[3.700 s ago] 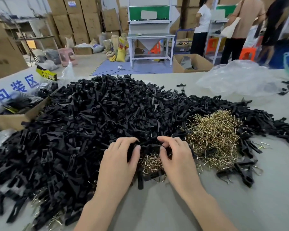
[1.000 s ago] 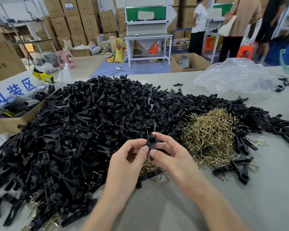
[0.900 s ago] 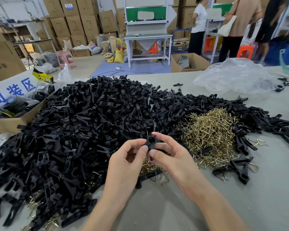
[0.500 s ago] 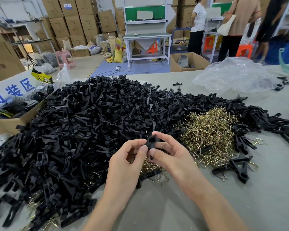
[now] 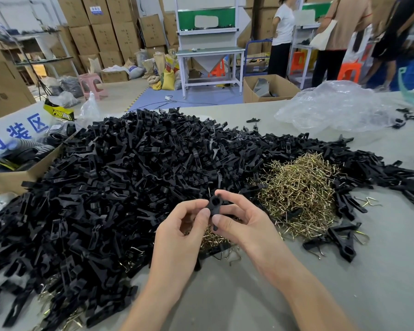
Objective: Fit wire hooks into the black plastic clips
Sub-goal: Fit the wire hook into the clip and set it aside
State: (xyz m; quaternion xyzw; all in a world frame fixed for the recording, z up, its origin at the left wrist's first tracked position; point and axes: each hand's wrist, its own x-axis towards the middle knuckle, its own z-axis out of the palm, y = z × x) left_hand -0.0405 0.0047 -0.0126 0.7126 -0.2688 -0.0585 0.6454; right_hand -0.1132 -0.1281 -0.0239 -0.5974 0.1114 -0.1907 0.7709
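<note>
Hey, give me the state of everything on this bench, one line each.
Held clip: pinched between both hands, raised.
Left hand: pinching the clip.
Right hand: pinching the clip.
Clip pile: loose heap.
Wire hooks: loose heap, among the clips.
Cardboard box: open.

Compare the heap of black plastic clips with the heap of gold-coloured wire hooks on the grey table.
The heap of black plastic clips is matt black; the heap of gold-coloured wire hooks is shiny metal. The clip heap is far wider and taller; the hook heap is a small mound on its right side. Clips are chunky moulded pieces; hooks are thin bent wires. Both lie loose and jumbled on the grey table.
</note>
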